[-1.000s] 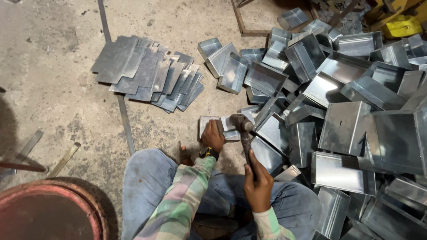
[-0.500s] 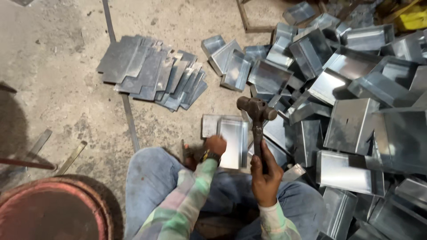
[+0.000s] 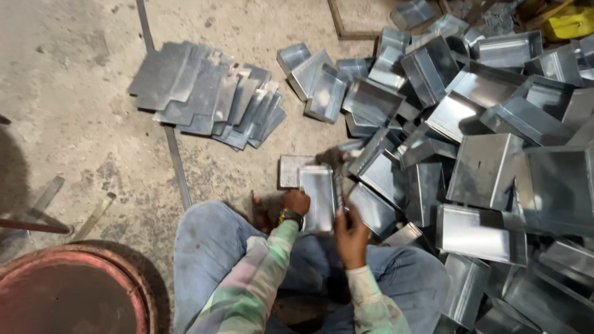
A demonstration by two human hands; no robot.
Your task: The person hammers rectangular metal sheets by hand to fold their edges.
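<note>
The hammer [image 3: 337, 170] has come down since half a second ago: its head, then raised above the work, is now a blur low over the top edge of the metal tray [image 3: 318, 196] at the centre of the frame. The right hand [image 3: 351, 232] is closed round the hammer handle, lower centre. The left hand [image 3: 297, 201] has its fingers curled on the tray's left rim, holding it to the floor [image 3: 74, 93]; it has barely shifted. A flat blank [image 3: 289, 170] lies under the tray's upper left corner.

The tray is open and holds nothing. The same goes for the heap of folded trays [image 3: 482, 142] filling the right half of the frame, tipped every way and leaning on each other. A fanned stack of flat sheets [image 3: 207, 96] lies upper left.

The heap crowds the tray's right side, nearly touching. Bare concrete lies to the left, crossed by a thin metal strip [image 3: 176, 164]. A round red drum lid [image 3: 68, 297] fills the lower left corner
</note>
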